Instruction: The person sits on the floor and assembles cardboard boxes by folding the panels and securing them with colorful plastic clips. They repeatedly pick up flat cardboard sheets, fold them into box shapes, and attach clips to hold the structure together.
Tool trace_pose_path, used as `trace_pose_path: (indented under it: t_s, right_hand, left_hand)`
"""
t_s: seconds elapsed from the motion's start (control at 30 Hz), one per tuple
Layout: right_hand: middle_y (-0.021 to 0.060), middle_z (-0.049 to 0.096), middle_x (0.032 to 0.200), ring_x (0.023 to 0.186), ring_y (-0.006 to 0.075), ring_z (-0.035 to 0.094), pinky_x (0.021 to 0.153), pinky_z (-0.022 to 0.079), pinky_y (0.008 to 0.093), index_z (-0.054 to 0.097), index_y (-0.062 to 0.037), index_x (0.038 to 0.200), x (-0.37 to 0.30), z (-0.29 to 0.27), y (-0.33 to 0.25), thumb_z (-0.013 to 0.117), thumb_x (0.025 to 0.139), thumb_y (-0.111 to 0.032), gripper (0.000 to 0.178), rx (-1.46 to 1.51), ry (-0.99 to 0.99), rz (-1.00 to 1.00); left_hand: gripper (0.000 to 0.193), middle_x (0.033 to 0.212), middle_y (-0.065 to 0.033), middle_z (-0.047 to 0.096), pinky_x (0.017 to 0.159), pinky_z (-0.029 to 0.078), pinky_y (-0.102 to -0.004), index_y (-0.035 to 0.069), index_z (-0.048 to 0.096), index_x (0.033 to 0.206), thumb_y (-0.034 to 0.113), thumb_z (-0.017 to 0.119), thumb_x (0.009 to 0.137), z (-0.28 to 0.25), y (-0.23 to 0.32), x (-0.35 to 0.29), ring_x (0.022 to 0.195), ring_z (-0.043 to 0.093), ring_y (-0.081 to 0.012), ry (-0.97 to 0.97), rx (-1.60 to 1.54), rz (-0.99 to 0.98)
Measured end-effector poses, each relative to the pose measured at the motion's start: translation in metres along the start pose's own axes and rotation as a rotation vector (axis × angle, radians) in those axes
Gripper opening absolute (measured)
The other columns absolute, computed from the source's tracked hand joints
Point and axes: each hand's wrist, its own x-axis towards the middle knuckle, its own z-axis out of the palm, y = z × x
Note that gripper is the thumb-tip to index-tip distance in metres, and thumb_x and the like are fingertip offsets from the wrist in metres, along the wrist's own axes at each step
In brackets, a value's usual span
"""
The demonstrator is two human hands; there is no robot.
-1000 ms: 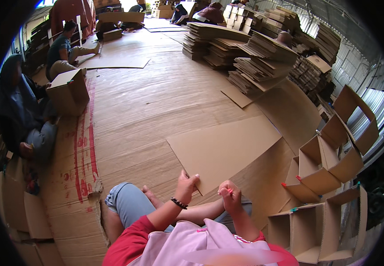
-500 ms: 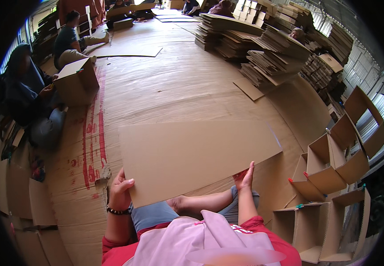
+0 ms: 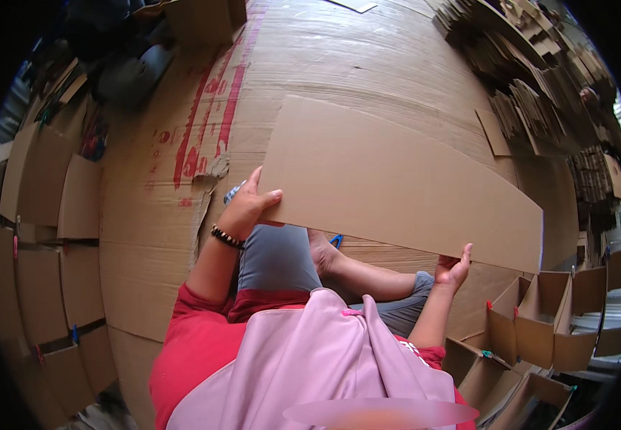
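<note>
A large flat sheet of brown cardboard (image 3: 389, 179) is held up over my lap. My left hand (image 3: 247, 206) grips its near left corner, thumb on top. The near right edge of the sheet is gripped by my right hand (image 3: 454, 268). I sit on the floor with bent legs in grey trousers (image 3: 276, 258), a bare foot (image 3: 322, 254) under the sheet. A small blue clip (image 3: 336, 240) lies by the foot.
The floor (image 3: 368, 64) is covered in cardboard with red print (image 3: 210, 122). Folded open boxes (image 3: 540, 322) stand at my right. Flat sheets (image 3: 45, 186) lean at my left. Stacks of cardboard (image 3: 532, 93) fill the far right. A seated person (image 3: 121, 68) is at the far left.
The sheet has been lifted from the floor and drawn in over my lap. My view has tilted down, and both hands now grip the sheet's near corners.
</note>
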Motion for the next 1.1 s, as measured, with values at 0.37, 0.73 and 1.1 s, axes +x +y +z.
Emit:
trace_pose_path:
  t_s: [0.37, 0.73, 1.1]
  right_hand:
    - [0.0, 0.066, 0.083, 0.063, 0.0111, 0.062, 0.049, 0.051, 0.0259, 0.06, -0.0119, 0.098, -0.012, 0.011, 0.005, 0.062, 0.092, -0.028, 0.017, -0.052, -0.033, -0.003]
    - [-0.0012, 0.062, 0.099, 0.079, 0.0121, 0.064, 0.059, 0.056, 0.0261, 0.049, -0.0187, 0.118, -0.027, 0.065, 0.004, 0.062, 0.092, -0.029, 0.031, 0.062, -0.149, -0.06]
    - [-0.0018, 0.058, 0.102, 0.081, 0.0115, 0.06, 0.058, 0.053, 0.0259, 0.043, -0.0227, 0.121, -0.057, 0.094, 0.028, 0.063, 0.092, -0.023, 0.035, 0.053, -0.321, -0.013]
  left_hand:
    - [0.068, 0.113, -0.0162, 0.059, 0.053, 0.058, -0.0335, 0.005, 0.026, 0.144, 0.006, 0.06, 0.085, -0.004, 0.0, 0.011, 0.085, 0.067, -0.0214, 0.2, 0.201, 0.067]
    - [0.066, 0.129, -0.0149, 0.053, 0.067, 0.058, -0.0374, 0.016, 0.017, 0.148, 0.05, 0.041, 0.097, 0.007, 0.007, 0.016, 0.093, 0.067, -0.0304, -0.136, -0.574, 0.369]
    - [0.043, 0.112, -0.0095, 0.06, 0.08, 0.051, -0.0315, -0.001, 0.053, 0.121, 0.021, 0.068, 0.087, 0.12, -0.043, 0.046, 0.094, 0.062, -0.018, -0.258, -0.109, 0.318]
